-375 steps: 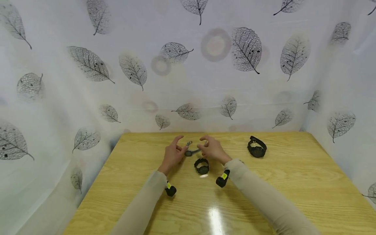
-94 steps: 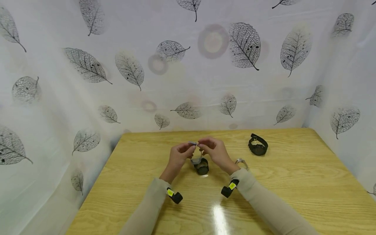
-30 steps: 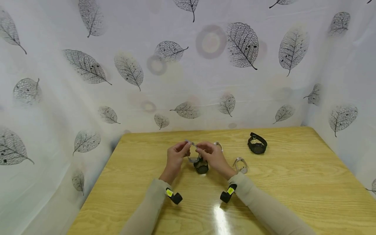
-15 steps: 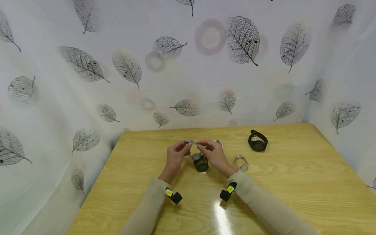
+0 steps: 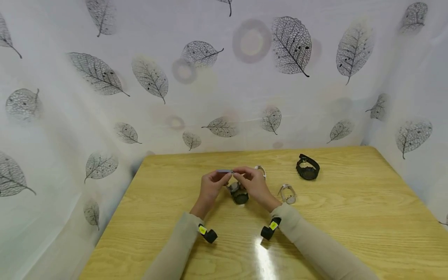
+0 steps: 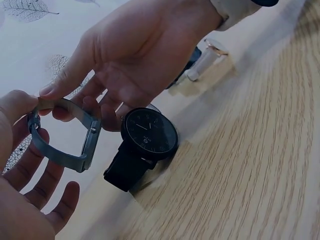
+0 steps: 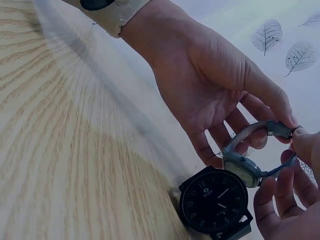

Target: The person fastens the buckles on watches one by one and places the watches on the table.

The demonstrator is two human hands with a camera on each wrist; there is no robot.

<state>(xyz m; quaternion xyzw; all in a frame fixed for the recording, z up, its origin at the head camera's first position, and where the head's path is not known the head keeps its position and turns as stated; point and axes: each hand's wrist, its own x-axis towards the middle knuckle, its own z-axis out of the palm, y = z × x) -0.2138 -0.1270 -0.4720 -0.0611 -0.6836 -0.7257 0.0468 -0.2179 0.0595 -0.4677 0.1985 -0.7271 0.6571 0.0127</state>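
Both hands hold a grey wristwatch (image 7: 241, 169) above the wooden table, its strap curved into a loop with the two ends meeting at the buckle. My left hand (image 5: 211, 189) pinches the strap beside the buckle between thumb and index finger. From the other side, my right hand (image 5: 257, 188) pinches the strap end, thumb tip close to the left one. The grey strap (image 6: 57, 156) hangs below the fingertips, the watch case at the bottom. Just under it, a black watch (image 6: 150, 132) with a dark dial stands on the table, its strap looped.
A larger black watch (image 5: 308, 169) lies at the back right. Right of my right wrist stands a pale-strapped watch (image 5: 289, 196). Another light watch (image 5: 260, 171) shows partly behind my right hand. A leaf-patterned curtain (image 5: 224, 85) borders the wooden table (image 5: 168, 202).
Earlier the grey watch lay near the tabletop with its strap open; it is now raised and looped. Over the last second the fingers have shifted slightly at the buckle, and the strap end lies more level.
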